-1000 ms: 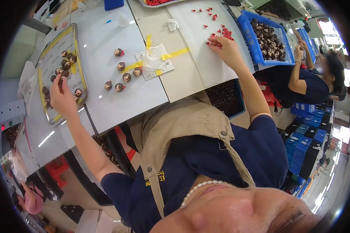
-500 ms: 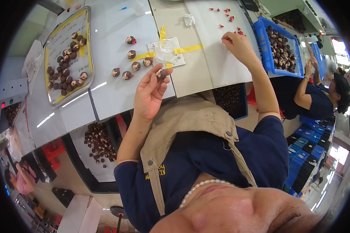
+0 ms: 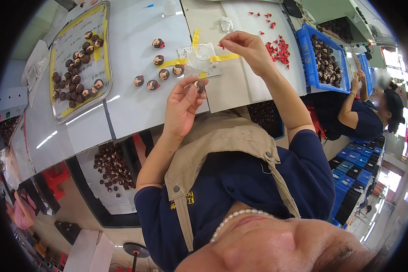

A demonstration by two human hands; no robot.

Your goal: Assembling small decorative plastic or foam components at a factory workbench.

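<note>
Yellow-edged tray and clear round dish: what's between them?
Head view: six small brown doll heads on the white tabletop, plus a yellow tape strip.

Clockwise from mid-view, the pale bench (image 3: 136,109) bears a rimmed tray (image 3: 109,50) at ten o'clock, six loose brown heads (image 3: 164,73) at eleven, a square plate (image 3: 182,51) with yellow tape (image 3: 225,57) across its edges at twelve, and a white sheet (image 3: 247,25) at one.
</note>
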